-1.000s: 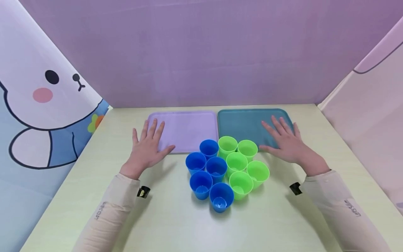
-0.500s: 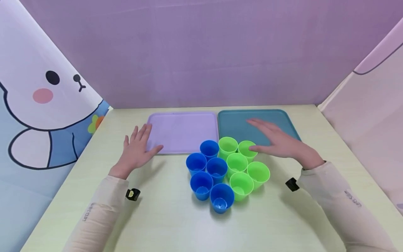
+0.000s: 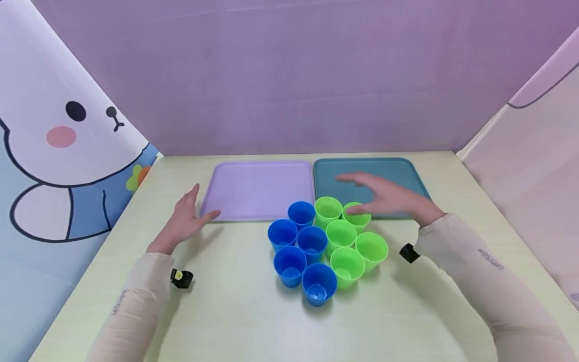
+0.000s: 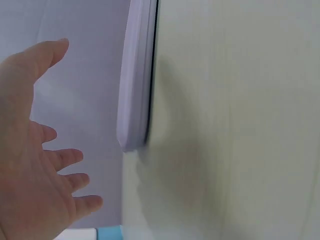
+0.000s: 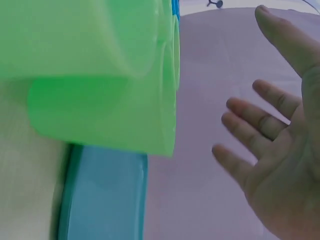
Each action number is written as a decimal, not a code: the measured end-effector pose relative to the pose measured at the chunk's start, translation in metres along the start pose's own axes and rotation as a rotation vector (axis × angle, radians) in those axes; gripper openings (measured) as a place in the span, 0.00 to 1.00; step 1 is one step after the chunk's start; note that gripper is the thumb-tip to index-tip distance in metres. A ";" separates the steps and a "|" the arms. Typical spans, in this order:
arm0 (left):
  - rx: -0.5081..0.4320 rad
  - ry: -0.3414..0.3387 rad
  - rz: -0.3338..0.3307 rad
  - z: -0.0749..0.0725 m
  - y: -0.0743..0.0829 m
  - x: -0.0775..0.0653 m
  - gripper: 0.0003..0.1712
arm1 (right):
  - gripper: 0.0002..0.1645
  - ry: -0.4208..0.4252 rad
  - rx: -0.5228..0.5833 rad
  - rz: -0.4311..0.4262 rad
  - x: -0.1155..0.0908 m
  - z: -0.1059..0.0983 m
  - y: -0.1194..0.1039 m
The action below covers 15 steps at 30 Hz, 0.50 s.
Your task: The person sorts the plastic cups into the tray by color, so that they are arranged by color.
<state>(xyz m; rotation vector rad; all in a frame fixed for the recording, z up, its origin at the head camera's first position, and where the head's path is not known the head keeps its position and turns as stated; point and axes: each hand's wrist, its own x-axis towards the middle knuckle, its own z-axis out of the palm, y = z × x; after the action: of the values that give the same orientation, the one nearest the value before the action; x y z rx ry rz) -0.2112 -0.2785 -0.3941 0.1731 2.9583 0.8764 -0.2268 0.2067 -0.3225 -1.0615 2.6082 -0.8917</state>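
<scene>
Several green cups (image 3: 346,269) stand upright in a cluster, with several blue cups (image 3: 318,289) close on their left. My right hand (image 3: 391,197) hovers over the back of the green group, thumb and fingers spread apart. In the head view its thumb overlaps the back right green cup (image 3: 359,221). From the right wrist, a gap shows between that hand (image 5: 280,165) and the nearest green cups (image 5: 110,115). My left hand (image 3: 181,226) is held over the table by the near left corner of the purple tray (image 3: 210,201), holding nothing, fingers loosely bent.
Beside the purple tray at the back lies a teal tray (image 3: 418,183), partly behind my right hand and the green cups. A purple backdrop (image 3: 289,80) rises behind the pale table (image 3: 235,311). Printed cloth walls (image 3: 59,120) stand at both sides.
My right hand has moved left and turned sideways, over the back green cups. My left hand has drawn back leftward and turned, away from the purple tray. The cups stay put.
</scene>
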 end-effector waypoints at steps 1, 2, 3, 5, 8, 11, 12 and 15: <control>-0.022 -0.003 -0.012 0.000 -0.003 0.001 0.61 | 0.46 -0.013 0.027 -0.011 0.004 0.000 -0.001; -0.042 -0.006 -0.021 -0.001 -0.005 0.002 0.62 | 0.46 -0.026 0.054 -0.020 0.008 0.000 -0.001; -0.061 -0.008 -0.031 -0.001 -0.007 0.002 0.62 | 0.46 -0.042 0.081 -0.029 0.012 0.000 -0.002; -0.111 -0.017 -0.057 -0.001 -0.011 0.003 0.64 | 0.45 -0.071 0.132 -0.033 0.020 0.000 -0.004; -0.195 -0.033 -0.093 -0.001 -0.016 0.003 0.65 | 0.44 -0.116 0.200 -0.035 0.030 0.001 -0.008; -0.291 -0.052 -0.116 -0.001 -0.022 0.002 0.67 | 0.45 -0.159 0.273 -0.053 0.041 0.002 -0.013; -0.322 -0.056 -0.118 -0.001 -0.024 0.002 0.68 | 0.45 -0.174 0.296 -0.058 0.044 0.002 -0.015; -0.414 -0.067 -0.116 -0.001 -0.029 0.002 0.71 | 0.45 -0.211 0.350 -0.072 0.054 0.004 -0.021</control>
<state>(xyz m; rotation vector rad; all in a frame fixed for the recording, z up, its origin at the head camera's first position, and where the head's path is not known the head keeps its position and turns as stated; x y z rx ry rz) -0.2160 -0.3031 -0.4097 0.0111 2.6209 1.4022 -0.2527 0.1560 -0.3100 -1.0890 2.1544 -1.1322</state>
